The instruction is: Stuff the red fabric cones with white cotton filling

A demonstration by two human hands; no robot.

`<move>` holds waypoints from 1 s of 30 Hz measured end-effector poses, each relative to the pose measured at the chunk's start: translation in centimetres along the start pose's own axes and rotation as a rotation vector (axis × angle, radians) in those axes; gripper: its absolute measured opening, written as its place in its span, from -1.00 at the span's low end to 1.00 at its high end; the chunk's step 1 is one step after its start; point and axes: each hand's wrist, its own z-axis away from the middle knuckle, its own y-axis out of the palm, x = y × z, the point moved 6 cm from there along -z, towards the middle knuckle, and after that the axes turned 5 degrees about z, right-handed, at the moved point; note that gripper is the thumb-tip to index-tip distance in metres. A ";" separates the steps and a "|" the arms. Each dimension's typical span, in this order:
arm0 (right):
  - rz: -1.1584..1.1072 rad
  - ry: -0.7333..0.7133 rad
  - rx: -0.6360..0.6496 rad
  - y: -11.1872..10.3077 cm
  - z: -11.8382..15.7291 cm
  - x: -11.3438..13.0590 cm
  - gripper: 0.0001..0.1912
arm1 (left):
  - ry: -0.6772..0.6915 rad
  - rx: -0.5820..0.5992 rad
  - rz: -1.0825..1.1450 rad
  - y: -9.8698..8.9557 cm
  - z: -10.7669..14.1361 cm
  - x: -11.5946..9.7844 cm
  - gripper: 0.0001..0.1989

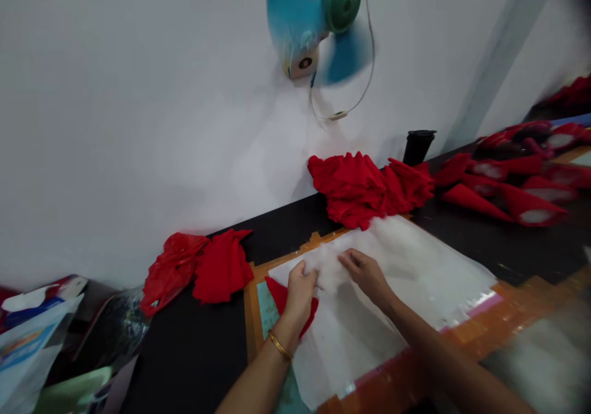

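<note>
- At 6 o'clock, a gold bracelet (279, 347) rings the wrist of the left hand (301, 292). The fingers curl over a red cloth piece (277, 293) that shows on both sides; whether the grip is clamped on it cannot be told.
- Between 4 and 5 o'clock, right hand (364, 274): fingertips drawn together beside blurred white fluff (325, 260); contents of the grip cannot be told.
- Under both hands, a white sheet (364, 322), bordered by orange tape (480, 328) on the black table (198, 346).
- At 8 o'clock, a red plastic bag (173, 266) touches folded red cloth (222, 269).
- At 3 o'clock, a red cloth heap (355, 186); farther right, white-ended red cones (530, 202).
- At 2 o'clock, a black cup (418, 147) by the wall (161, 106).
- At 12 o'clock, a wall fan (342, 5), blades blurred.
</note>
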 end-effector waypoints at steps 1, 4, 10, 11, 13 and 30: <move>0.002 -0.009 0.002 -0.4 -0.1 -0.1 -0.62 | -0.002 0.006 -0.001 -0.5 0.0 -0.3 -0.66; 0.007 -0.052 0.008 -0.8 -0.1 0.0 -0.68 | -0.046 0.056 0.049 -0.6 0.6 -0.9 -0.48; 0.010 -0.118 0.002 0.9 1.1 1.8 -0.79 | -0.038 -0.002 0.077 0.7 1.2 -0.6 -0.57; 0.006 -0.117 0.003 1.0 1.2 2.0 -0.79 | -0.012 -0.041 0.058 0.4 1.0 -0.5 -0.65; 0.000 -0.095 -0.001 0.7 1.4 1.9 -0.77 | 0.020 -0.094 0.043 -0.3 0.5 -0.2 -0.74; -0.161 -0.111 0.124 0.8 1.7 1.6 -0.60 | 0.014 -0.093 -0.068 -0.6 1.2 -0.8 -0.77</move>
